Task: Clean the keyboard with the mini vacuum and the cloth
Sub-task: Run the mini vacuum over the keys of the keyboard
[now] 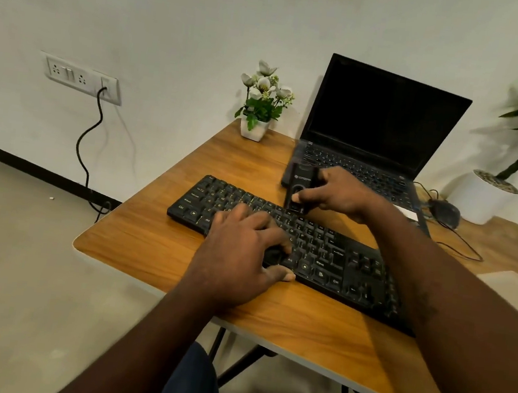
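A black keyboard [325,253] lies slanted across the wooden table [147,241]. My right hand [339,193] grips a black mini vacuum [300,185] upright, its lower end on the keyboard's top row near the middle; my thumb lies on its front. My left hand [244,253] rests on the keyboard's middle, fingers spread over the keys and thumb at the front edge. A pale cloth [514,283] shows at the table's right edge, partly behind my right arm.
An open black laptop [377,129] stands behind the keyboard. A small white flower pot [254,127] sits at the table's far corner. A black mouse [445,212] with its cable lies right of the laptop. A large white planter [482,197] stands beyond.
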### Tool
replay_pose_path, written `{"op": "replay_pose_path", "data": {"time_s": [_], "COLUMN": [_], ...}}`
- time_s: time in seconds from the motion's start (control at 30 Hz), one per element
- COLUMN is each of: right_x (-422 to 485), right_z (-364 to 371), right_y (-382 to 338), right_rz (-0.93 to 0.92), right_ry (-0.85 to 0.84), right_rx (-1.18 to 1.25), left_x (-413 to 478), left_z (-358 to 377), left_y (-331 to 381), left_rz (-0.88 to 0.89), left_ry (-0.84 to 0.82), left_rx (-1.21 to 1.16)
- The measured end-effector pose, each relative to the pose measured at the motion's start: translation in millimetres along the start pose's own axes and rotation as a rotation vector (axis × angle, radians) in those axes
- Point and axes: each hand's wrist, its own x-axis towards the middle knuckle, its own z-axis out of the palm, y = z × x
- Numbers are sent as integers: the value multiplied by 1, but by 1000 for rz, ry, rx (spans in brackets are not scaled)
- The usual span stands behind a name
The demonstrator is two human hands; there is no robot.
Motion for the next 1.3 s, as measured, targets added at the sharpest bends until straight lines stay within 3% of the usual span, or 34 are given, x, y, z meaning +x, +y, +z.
{"op": "replay_pose_path", "data": {"time_s": [0.17,0.33,0.5,0.77,0.97,1.1,1.2,1.3], "right_x": [-28,-28,-11,-28,-23,-23,-27,-25], "right_z": [-46,-20,15,-30,-15,-8,-10,-4], "right_y": [29,14,0,7,-7,-10,-12,-15], "right_rz": [77,29,-30,22,-91,-140,-177,-195], "right_ry": [28,92,144,-19,47,188,116,108], "right_rx": [-139,193,216,-65,-179,-337,-261,-355], "left_x": [0,-2,-2,-1,0,-1,0,0], "left_z": [0,-2,-3,0,1,1,2,2], "left_y": [3,6,7,6,4,4,5,5], "left_rz": [-10,1,0,5,14,11,11,7], "left_ry": [1,-4,10,1,6,9,13,10], "left_rx": [9,40,48,25,17,19,14,13]}}
